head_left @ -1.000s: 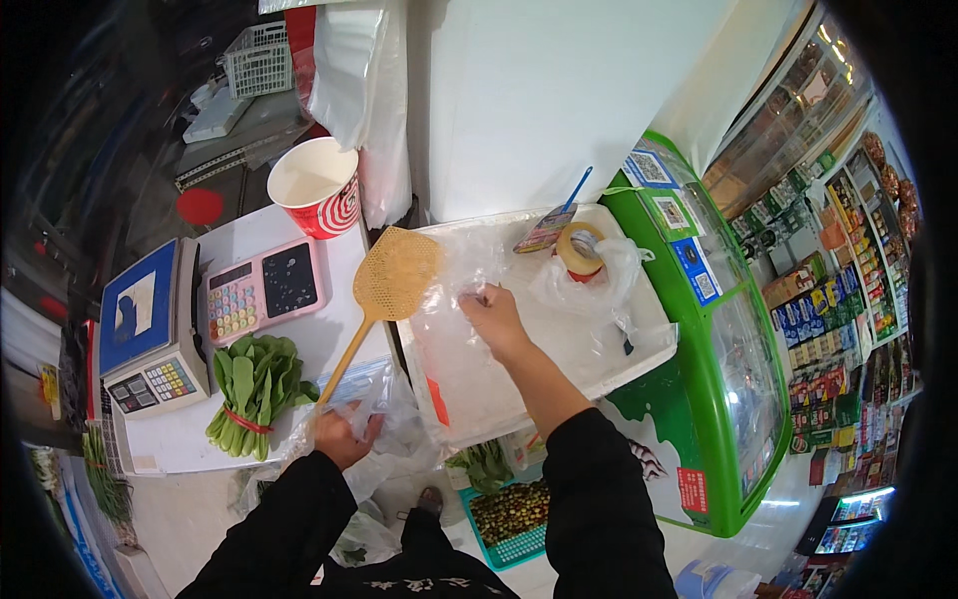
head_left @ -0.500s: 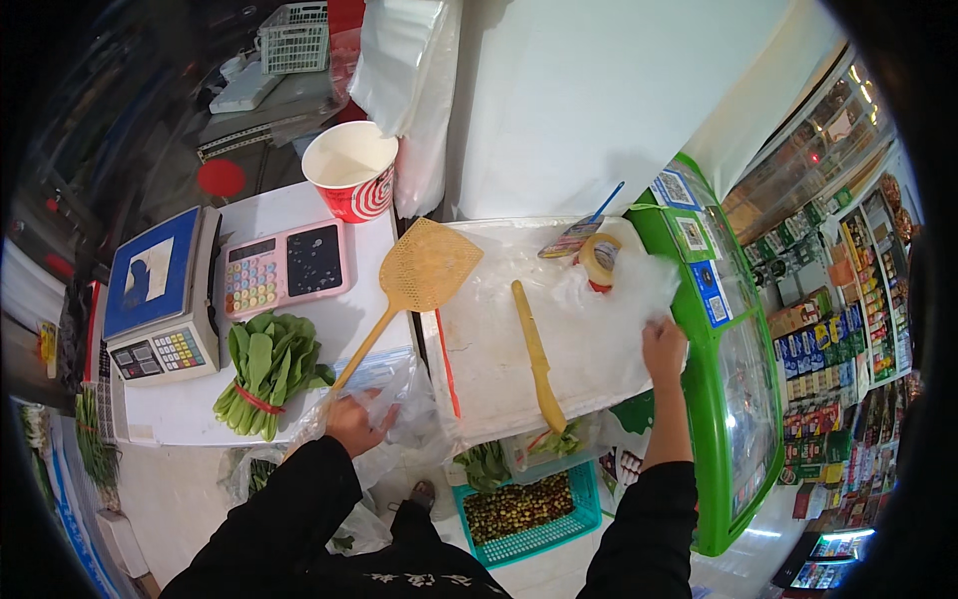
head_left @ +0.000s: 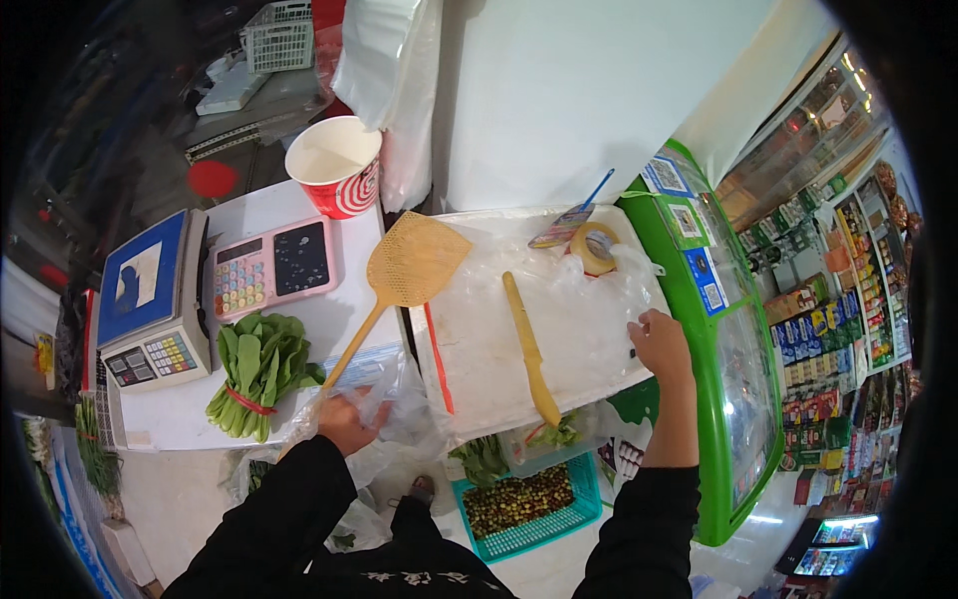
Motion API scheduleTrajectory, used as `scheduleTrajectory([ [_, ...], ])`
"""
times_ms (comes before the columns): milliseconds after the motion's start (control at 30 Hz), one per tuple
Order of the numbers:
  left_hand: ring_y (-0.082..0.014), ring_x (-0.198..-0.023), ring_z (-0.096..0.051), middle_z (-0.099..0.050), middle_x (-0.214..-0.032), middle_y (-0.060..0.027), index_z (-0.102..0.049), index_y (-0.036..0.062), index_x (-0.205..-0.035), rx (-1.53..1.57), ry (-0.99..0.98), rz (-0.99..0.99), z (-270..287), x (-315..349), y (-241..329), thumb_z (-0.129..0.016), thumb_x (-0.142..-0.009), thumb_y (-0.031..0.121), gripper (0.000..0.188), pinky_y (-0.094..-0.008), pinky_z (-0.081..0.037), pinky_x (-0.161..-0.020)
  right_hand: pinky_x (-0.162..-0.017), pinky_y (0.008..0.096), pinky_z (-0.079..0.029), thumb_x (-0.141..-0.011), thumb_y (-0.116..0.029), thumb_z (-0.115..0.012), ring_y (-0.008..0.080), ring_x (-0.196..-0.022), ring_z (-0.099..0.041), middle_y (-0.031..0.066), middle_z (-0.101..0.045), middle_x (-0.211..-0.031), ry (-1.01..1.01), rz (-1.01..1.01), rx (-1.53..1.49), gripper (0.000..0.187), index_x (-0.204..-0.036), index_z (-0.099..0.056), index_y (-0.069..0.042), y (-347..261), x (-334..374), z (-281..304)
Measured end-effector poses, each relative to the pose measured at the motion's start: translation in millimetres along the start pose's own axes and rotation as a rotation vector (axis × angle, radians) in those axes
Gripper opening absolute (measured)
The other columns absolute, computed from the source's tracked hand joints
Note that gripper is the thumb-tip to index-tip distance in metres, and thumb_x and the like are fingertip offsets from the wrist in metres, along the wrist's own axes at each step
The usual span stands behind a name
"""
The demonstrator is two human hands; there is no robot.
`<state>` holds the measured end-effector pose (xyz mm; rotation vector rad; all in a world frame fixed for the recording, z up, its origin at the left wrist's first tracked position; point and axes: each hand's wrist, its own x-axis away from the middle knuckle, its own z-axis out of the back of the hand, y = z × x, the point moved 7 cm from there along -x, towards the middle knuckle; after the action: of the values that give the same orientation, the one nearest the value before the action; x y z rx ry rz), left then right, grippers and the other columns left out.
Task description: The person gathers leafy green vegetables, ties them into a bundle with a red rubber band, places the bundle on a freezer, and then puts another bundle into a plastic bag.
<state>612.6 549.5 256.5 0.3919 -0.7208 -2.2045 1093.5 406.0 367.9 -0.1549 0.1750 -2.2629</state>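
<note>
My left hand is at the front edge of the white table, its fingers curled into a crumpled clear plastic bag. The handle of a tan fly swatter runs down close to that hand. A bunch of leafy greens, tied with a red band, lies just left of it. Over the right side of a white foam slab, my right hand is closed, with a small dark spot at its fingertips. A yellow knife-shaped thing lies on the slab. Thin clear plastic spreads beyond it, beside a tape roll.
On the left stand a scale, a pink calculator and a red-and-white paper bucket. A green-framed freezer borders the slab on the right. Below sits a teal basket of small brownish-green round things.
My right hand has shifted slightly left. The bunched clear plastic beside it now lies flatter on the slab, away from the hand. The left hand stays at the bag.
</note>
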Motion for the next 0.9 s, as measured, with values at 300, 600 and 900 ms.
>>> scheduleTrajectory([
  [300,-0.0377,-0.081,-0.068,-0.071,-0.087,-0.0164,-0.071,0.0078,-0.112,0.021,0.006,-0.011,7,-3,9,-0.067,-0.092,0.032,0.031,-0.0476,-0.054,-0.075,-0.079,0.0490,-0.053,-0.081,-0.039,-0.074,0.0414,-0.090,-0.066,0.0229,-0.069,-0.091,0.024,-0.146,0.052,0.041,-0.087,-0.067,0.000,28,39,-51],
  [600,-0.0363,-0.073,-0.068,-0.070,-0.079,-0.0168,-0.072,0.0065,-0.107,-0.007,0.107,-0.062,13,-2,12,-0.069,-0.089,0.030,0.030,-0.0473,-0.054,-0.065,-0.100,0.0360,-0.049,-0.100,-0.008,-0.057,0.0208,-0.109,-0.063,0.0115,-0.067,-0.115,0.380,-0.045,-1.662,0.018,-0.117,-0.055,-0.009,54,44,32],
  [900,-0.0367,-0.071,-0.068,-0.070,-0.078,-0.0173,-0.072,0.0060,-0.107,-0.046,0.110,-0.080,7,0,6,-0.070,-0.088,0.029,0.030,-0.0463,-0.055,-0.066,-0.096,0.0421,-0.056,-0.101,-0.010,-0.055,0.0269,-0.110,-0.064,0.0127,-0.064,-0.123,0.334,-0.181,-1.957,0.037,-0.138,-0.051,-0.005,118,22,0],
])
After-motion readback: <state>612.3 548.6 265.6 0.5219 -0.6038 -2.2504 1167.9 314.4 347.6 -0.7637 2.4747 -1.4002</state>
